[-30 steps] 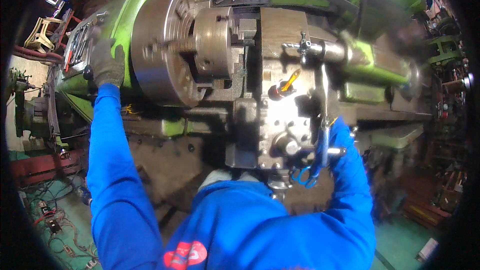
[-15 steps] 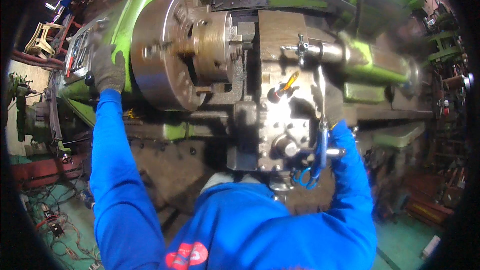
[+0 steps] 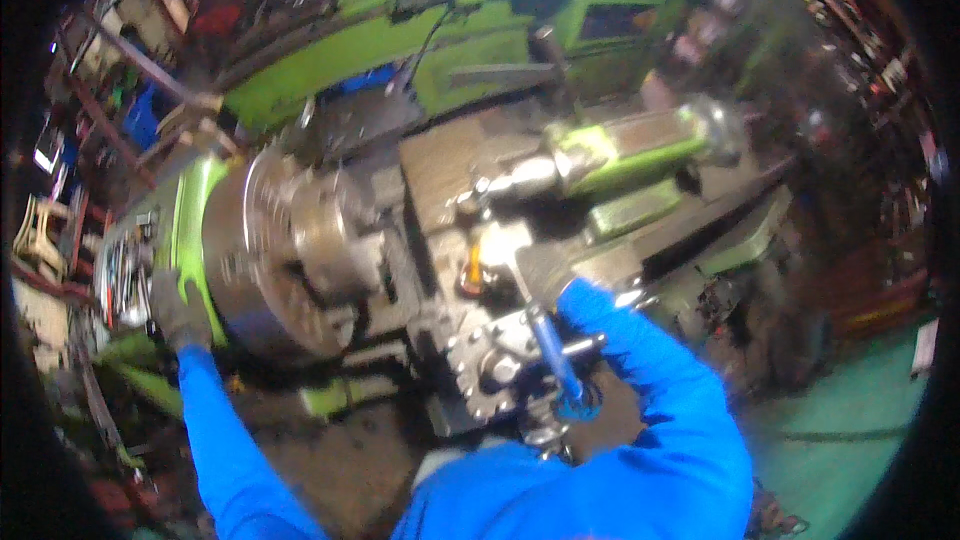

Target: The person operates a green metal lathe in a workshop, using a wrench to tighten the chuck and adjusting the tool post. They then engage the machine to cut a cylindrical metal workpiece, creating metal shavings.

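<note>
My left hand, in a dark glove, rests on the green headstock of a lathe. Its thumb is spread from the fingers, though motion softens the outline. To its right is the large round metal chuck, with a cylindrical workpiece in it. My gloved right hand is over the carriage side, next to a blue-handled tool with a thin metal shaft. Blur hides its fingers, so I cannot make out any grip. An orange-handled item stands nearby on the carriage.
The green tailstock extends to the right along the bed. Several hand tools lie on top of the headstock. A wooden stool-like frame is at far left. Green floor shows at lower right.
The whole view has tilted and shifted, so the lathe appears lower and slants up to the right, with more blur. Both hands remain near the same machine parts.
</note>
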Action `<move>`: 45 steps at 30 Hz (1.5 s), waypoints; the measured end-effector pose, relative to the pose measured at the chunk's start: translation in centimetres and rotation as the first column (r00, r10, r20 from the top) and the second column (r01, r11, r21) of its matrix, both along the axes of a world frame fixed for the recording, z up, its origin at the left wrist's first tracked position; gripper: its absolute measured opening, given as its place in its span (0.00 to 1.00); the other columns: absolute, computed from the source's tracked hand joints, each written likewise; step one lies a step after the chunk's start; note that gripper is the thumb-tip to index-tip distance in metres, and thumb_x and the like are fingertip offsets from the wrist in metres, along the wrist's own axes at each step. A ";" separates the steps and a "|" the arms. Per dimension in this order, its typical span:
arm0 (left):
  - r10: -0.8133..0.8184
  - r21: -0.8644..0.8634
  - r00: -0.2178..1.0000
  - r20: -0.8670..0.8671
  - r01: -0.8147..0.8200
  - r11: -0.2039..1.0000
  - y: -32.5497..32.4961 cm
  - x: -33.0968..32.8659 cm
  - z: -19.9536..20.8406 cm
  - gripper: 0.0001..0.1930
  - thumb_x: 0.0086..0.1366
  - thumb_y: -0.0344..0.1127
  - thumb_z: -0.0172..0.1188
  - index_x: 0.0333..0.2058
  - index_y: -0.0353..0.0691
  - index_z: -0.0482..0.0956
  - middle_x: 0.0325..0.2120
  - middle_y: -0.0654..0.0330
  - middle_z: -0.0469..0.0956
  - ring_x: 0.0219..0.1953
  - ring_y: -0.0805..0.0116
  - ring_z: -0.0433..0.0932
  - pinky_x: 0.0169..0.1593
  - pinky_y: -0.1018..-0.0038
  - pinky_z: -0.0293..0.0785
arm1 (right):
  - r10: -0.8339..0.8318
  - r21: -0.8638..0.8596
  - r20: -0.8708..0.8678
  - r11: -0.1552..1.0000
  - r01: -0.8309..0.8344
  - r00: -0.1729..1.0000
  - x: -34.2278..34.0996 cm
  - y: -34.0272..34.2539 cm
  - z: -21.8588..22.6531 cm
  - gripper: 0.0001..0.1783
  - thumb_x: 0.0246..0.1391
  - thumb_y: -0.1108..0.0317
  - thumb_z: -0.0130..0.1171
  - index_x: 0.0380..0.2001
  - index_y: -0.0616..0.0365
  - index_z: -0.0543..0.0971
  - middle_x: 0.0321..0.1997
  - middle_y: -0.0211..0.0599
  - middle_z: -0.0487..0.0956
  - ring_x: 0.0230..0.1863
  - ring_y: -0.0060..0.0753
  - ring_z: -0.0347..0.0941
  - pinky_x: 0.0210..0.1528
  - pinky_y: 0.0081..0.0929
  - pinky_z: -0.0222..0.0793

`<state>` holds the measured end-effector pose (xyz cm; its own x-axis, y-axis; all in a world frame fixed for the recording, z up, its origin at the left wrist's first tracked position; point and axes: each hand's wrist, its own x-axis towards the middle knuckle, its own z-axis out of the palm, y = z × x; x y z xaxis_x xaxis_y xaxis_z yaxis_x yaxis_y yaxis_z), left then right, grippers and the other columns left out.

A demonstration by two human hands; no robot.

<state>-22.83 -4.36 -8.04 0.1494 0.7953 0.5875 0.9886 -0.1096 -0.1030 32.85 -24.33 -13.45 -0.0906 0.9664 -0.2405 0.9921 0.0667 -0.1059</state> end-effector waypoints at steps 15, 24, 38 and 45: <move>0.002 -0.053 0.970 0.243 0.011 0.999 0.5 1.2 0.1 0.16 0.63 0.35 0.59 0.47 0.34 0.77 0.54 0.44 0.73 0.63 0.46 0.65 0.68 0.54 0.58 | 0.019 0.082 -0.130 0.997 -0.009 0.991 1.4 -0.6 -2.8 0.14 0.53 0.64 0.57 0.42 0.43 0.85 0.44 0.45 0.82 0.50 0.49 0.80 0.52 0.46 0.75; -0.180 0.162 0.951 0.253 0.142 0.977 2.4 -0.1 -2.2 0.16 0.62 0.35 0.61 0.47 0.35 0.76 0.51 0.45 0.73 0.59 0.45 0.68 0.67 0.54 0.60 | 0.006 0.163 -0.027 0.987 -0.001 1.000 2.0 -0.9 -3.8 0.10 0.52 0.65 0.57 0.35 0.49 0.86 0.37 0.44 0.83 0.44 0.48 0.82 0.44 0.43 0.78; 0.016 0.005 0.996 0.088 -0.016 1.000 1.0 -0.6 -1.2 0.20 0.68 0.44 0.58 0.53 0.38 0.76 0.59 0.46 0.71 0.66 0.46 0.63 0.70 0.54 0.57 | -0.213 0.081 -0.166 0.970 0.229 0.963 0.1 -1.3 -0.3 0.18 0.41 0.49 0.69 0.37 0.40 0.88 0.36 0.40 0.85 0.41 0.48 0.83 0.46 0.44 0.77; -0.035 0.012 0.999 0.031 0.035 0.999 0.4 1.0 0.6 0.17 0.62 0.41 0.62 0.47 0.40 0.79 0.50 0.48 0.77 0.59 0.48 0.70 0.65 0.55 0.62 | -0.232 0.260 -0.247 0.920 0.295 0.941 1.8 -1.1 -4.1 0.08 0.48 0.62 0.63 0.32 0.47 0.85 0.35 0.40 0.81 0.41 0.49 0.79 0.44 0.42 0.74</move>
<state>-21.83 -3.97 -7.41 0.1585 0.7829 0.6016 0.9869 -0.1431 -0.0739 34.68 -25.42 -17.55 0.1595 0.9860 0.0492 0.9356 -0.1350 -0.3263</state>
